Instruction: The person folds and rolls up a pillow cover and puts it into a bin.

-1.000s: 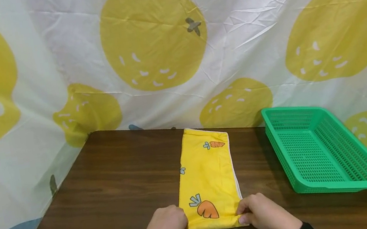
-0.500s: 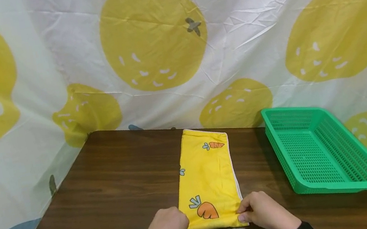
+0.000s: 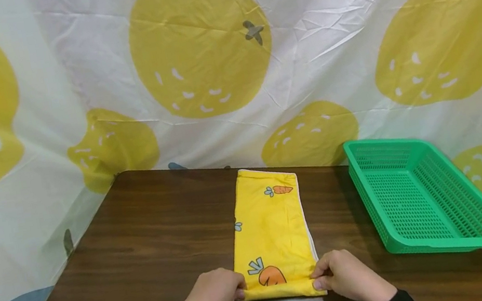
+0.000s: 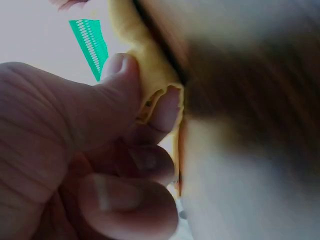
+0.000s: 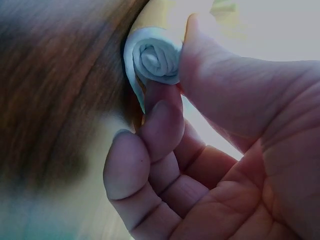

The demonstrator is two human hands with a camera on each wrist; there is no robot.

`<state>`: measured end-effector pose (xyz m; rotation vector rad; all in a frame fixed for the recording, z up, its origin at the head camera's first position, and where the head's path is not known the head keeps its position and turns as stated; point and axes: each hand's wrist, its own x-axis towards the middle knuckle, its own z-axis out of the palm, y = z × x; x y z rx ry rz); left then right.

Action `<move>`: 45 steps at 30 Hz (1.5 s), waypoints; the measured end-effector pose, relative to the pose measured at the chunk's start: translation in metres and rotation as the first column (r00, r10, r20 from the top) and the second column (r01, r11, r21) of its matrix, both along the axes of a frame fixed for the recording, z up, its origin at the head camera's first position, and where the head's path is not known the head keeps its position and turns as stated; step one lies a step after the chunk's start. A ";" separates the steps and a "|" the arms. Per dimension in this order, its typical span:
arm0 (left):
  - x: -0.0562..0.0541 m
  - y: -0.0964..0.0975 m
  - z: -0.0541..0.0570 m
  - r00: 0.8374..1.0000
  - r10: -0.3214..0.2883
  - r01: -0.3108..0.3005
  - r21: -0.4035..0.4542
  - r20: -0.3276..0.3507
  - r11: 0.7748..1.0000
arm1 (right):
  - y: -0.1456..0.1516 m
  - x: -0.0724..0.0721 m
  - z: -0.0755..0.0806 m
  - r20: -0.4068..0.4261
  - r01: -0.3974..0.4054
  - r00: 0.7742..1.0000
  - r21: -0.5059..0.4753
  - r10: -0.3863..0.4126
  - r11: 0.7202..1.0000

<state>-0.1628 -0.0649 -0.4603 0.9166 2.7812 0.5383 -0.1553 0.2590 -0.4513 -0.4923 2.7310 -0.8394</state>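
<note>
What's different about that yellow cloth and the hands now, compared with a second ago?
The near edge of the yellow cloth has been rolled slightly farther away from the person, covering the bottom of the larger printed carrot. The left hand has turned, showing its thumb at the roll. The right hand still pinches its corner; the green basket hasn't moved.

left hand [image 3: 213, 296] and right hand [image 3: 345, 277], apart and almost level — each in a thumb-and-finger pinch
</note>
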 end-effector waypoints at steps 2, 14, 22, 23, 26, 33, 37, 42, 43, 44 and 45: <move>-0.002 0.000 -0.001 0.999 0.024 -0.025 0.011 0.042 1.000 | 0.000 0.000 0.000 -0.006 0.000 1.000 0.002 0.000 1.000; -0.035 -0.014 -0.052 0.952 0.119 -0.163 0.137 0.282 0.977 | 0.001 0.002 0.000 0.004 0.009 1.000 -0.022 -0.009 1.000; -0.030 -0.011 -0.043 0.947 0.160 -0.200 0.120 0.280 0.972 | 0.002 0.003 0.000 -0.006 0.014 1.000 -0.016 -0.014 1.000; -0.027 -0.009 -0.036 0.944 0.177 -0.214 0.111 0.279 0.970 | 0.002 0.003 0.000 -0.005 0.015 1.000 -0.013 -0.015 1.000; -0.018 -0.006 -0.016 0.945 0.212 -0.241 0.091 0.248 0.966 | 0.001 0.003 0.000 -0.018 0.016 1.000 -0.007 -0.016 1.000; -0.002 0.006 0.002 0.988 0.149 -0.147 0.049 -0.030 0.988 | -0.003 0.004 -0.003 -0.076 -0.011 0.997 -0.021 0.009 1.000; 0.006 0.013 0.005 0.979 0.072 -0.076 -0.015 -0.190 0.997 | -0.005 0.005 -0.001 -0.092 -0.030 0.995 -0.017 0.028 0.999; 0.015 0.017 0.006 0.940 0.015 -0.036 -0.054 -0.340 0.998 | -0.011 0.007 0.000 -0.207 -0.087 0.974 0.060 0.097 0.994; 0.016 0.018 0.005 0.933 0.011 -0.033 -0.053 -0.360 0.998 | -0.013 0.008 0.000 -0.239 -0.098 0.964 0.084 0.116 0.992; 0.017 0.019 0.004 0.924 0.007 -0.030 -0.053 -0.382 0.998 | -0.015 0.009 0.000 -0.269 -0.106 0.954 0.108 0.131 0.989; 0.018 0.019 0.003 0.914 0.003 -0.029 -0.059 -0.405 0.998 | -0.016 0.010 0.000 -0.298 -0.110 0.944 0.129 0.144 0.985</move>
